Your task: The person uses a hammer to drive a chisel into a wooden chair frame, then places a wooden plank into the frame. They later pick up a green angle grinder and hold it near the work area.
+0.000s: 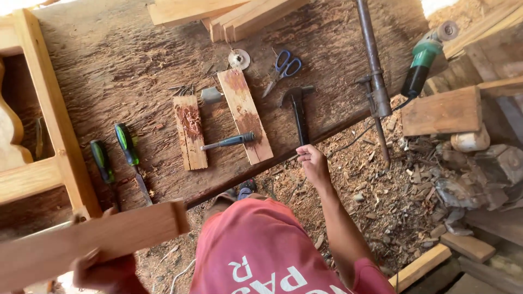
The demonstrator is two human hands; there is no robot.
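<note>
Holding wooden board (92,239) clamped in my left hand (103,269), kept low beside the bench | right hand (313,162) loosely curled, empty, touching hammer (298,111) handle at workbench (109,71) edge.

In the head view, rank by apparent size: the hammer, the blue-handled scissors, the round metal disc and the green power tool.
1. Green power tool, largest, though only a little longer than the hammer.
2. Hammer, which the right hand reaches toward.
3. Blue-handled scissors.
4. Round metal disc, smallest.
</note>
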